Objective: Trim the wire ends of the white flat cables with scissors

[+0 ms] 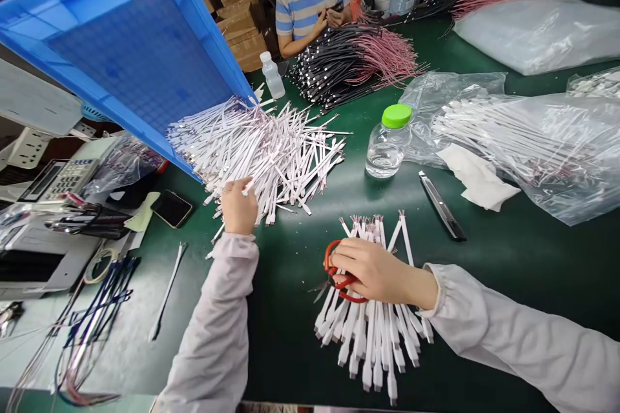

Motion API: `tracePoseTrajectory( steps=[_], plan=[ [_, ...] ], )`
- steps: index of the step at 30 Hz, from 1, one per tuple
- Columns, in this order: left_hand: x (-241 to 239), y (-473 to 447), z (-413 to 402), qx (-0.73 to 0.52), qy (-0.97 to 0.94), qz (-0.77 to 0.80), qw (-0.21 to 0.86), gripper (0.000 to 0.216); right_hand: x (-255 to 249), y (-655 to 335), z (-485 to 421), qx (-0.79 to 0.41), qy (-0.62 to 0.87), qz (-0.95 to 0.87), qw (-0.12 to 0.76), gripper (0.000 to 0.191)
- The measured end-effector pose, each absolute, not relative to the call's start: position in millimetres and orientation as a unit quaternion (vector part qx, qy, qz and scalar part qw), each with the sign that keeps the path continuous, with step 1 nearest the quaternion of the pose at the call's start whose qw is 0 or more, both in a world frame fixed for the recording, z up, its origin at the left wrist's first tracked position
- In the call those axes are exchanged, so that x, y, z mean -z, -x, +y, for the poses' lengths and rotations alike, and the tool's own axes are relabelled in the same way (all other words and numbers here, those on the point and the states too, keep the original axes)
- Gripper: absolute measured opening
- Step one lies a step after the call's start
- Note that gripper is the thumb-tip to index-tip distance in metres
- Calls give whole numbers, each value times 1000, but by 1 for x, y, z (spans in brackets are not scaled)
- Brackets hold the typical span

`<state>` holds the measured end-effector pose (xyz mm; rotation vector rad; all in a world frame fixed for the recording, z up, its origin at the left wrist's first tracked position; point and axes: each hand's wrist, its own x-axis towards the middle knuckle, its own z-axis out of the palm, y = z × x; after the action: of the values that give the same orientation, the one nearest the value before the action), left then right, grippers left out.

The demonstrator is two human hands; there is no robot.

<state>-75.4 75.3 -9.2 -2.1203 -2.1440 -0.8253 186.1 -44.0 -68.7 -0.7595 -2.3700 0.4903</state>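
"Hands first: what is each one doing?"

"Left hand (239, 206) is at the near edge of a loose heap of white cables (290, 161), fingertips among them; I can't tell whether they pinch one. Right hand (371, 268) grips red-handled scissors (332, 258) above a fanned bundle of white cables (368, 342)."

"How does that bundle lie?"

"On the dark green table (285, 329), white plugs toward the wearer, bare wire ends pointing away."

"And the heap?"

"Across the lower edge of a tilted blue plastic crate (130, 58) and out onto the table."

"Anything near the bundle?"

"Beyond it, a clear jar with a green lid (396, 116); to the right of that, a utility knife (442, 206) beside a crumpled white tissue (477, 177)."

"Anyone opposite?"

"Someone in a striped shirt (310, 3), behind a pile of black cables (334, 61)."
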Motion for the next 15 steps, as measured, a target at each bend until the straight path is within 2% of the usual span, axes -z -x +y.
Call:
tracePoseTrajectory(
  steps=[6, 10, 13, 15],
  plan=[
    [2, 105, 97, 135, 682, -719, -6, 18, 71, -191, -41, -221, 330, -886, 239, 14],
    [-1, 102, 95, 118, 700, -704, 28, 15, 72, -191, -40, -221, 333, -885, 238, 15],
    [-25, 96, 86, 162, 701, -693, 49, 15, 72, -190, -41, -219, 334, -885, 239, 12],
    [-49, 87, 74, 256, 702, -660, 77, 17, 72, -190, -42, -220, 332, -884, 244, 10]
  ],
)
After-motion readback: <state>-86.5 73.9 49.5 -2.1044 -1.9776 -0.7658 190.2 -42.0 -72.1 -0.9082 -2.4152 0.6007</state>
